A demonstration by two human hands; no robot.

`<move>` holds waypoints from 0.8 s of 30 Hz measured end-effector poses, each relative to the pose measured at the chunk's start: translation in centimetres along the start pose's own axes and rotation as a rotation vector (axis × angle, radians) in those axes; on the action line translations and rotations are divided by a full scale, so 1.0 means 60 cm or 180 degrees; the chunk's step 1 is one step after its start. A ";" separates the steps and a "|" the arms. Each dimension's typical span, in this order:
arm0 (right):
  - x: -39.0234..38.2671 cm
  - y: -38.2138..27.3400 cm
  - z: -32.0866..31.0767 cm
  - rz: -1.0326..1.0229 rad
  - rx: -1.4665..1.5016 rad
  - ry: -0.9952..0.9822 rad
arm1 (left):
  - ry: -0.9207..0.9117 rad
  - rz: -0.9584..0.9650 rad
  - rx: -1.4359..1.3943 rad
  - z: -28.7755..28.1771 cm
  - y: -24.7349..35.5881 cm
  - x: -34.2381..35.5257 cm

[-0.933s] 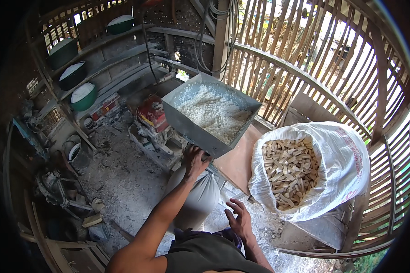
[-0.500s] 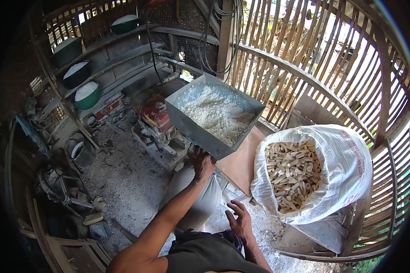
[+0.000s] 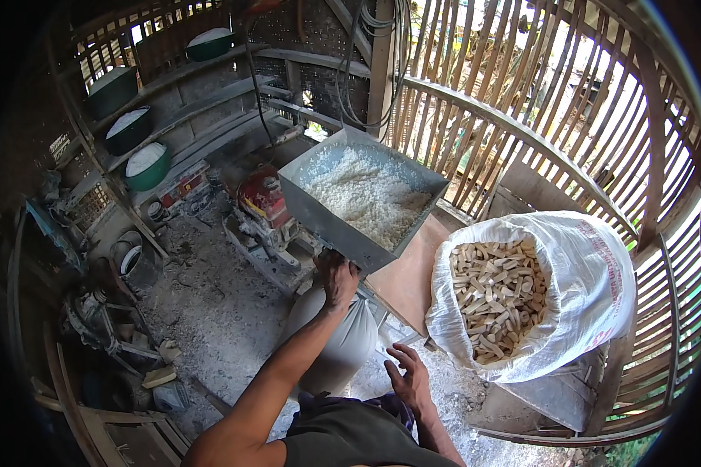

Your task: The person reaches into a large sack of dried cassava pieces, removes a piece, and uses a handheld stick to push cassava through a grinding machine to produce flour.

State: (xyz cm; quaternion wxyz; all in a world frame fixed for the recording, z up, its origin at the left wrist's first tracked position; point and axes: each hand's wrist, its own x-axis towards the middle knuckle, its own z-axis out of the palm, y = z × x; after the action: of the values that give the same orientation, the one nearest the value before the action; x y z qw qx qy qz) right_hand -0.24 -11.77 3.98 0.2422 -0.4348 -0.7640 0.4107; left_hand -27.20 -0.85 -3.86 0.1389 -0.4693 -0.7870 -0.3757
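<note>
My left hand (image 3: 337,280) reaches forward to the lower front edge of a grey metal hopper (image 3: 331,228). Its fingers curl in under that edge, and what they hold is hidden. White crumbly grated or milled stuff (image 3: 370,194) is heaped inside the hopper. Right below my left hand stands a full pale sack (image 3: 343,346), partly behind my forearm. My right hand (image 3: 411,377) hovers beside the sack, fingers apart and holding nothing. Right of it, a large white woven sack (image 3: 592,280) gapes wide, full of dried pale root pieces (image 3: 502,296).
A red engine (image 3: 263,194) sits left of the hopper. Several green and dark basins (image 3: 149,175) of white powder line the slatted shelves at the far left. A brown board (image 3: 405,272) lies between hopper and woven sack. Slatted walls (image 3: 514,132) enclose the dusty floor.
My left hand has shifted slightly left under the hopper's edge, and the whole view has moved a little. The right hand stays nearly in place, still apart from everything.
</note>
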 end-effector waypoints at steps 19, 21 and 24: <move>-0.010 0.000 -0.007 -0.0014 -0.0031 0.0030 | 0.0159 -0.0173 -0.0088 0.001 -0.010 -0.005; -0.011 0.002 -0.006 0.0004 -0.0029 0.0017 | -0.0016 0.0050 0.0060 0.003 -0.020 -0.018; -0.012 0.006 -0.006 0.0002 -0.0064 -0.0023 | -0.0604 0.0508 0.0379 -0.006 -0.052 -0.010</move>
State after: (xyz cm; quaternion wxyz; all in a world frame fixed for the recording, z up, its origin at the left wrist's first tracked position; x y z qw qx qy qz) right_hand 0.59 -12.15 3.88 0.2349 -0.4360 -0.7688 0.4046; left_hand -29.56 -2.39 -5.39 0.1209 -0.5548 -0.7776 -0.2700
